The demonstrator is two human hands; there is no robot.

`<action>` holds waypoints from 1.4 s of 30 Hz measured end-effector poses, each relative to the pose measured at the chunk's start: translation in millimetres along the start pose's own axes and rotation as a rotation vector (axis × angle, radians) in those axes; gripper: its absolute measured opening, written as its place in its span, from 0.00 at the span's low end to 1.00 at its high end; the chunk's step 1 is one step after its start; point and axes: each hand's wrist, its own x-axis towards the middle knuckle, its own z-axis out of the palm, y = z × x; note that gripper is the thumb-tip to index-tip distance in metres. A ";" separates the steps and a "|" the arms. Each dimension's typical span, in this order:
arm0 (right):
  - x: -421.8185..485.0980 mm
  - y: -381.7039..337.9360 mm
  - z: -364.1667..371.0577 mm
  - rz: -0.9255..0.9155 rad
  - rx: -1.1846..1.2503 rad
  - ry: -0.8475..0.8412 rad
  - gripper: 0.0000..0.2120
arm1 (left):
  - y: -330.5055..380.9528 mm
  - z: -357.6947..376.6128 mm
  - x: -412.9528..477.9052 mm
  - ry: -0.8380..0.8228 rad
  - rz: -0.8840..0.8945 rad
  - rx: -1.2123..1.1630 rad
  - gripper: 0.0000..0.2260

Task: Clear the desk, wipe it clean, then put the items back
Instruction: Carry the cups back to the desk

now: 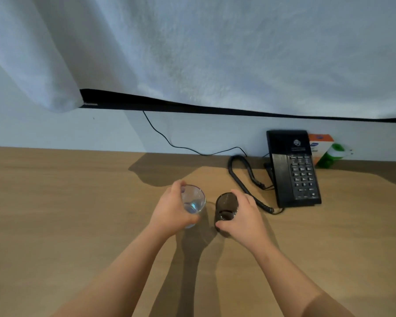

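Two drinking glasses stand side by side on the wooden desk point(66, 213), near its middle. My left hand point(173, 209) grips the clear glass point(193, 200) from the left, fingers and thumb curled round its side. My right hand point(242, 216) grips the dark smoked glass point(225, 205) from the right in the same way. Both glasses are upright and look empty. Whether their bases touch the desk I cannot tell.
A black desk phone point(294, 170) with a coiled cord point(247, 181) sits at the back right. Behind it stand an orange and white box point(320, 145) and a green object point(329, 156). A thin black cable point(169, 140) runs along the wall. White cloth point(215, 53) hangs overhead.
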 end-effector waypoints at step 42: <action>199.4 -9.9 4.3 -0.045 -0.107 0.116 0.41 | 20.3 19.7 175.1 0.241 -0.150 -0.054 0.35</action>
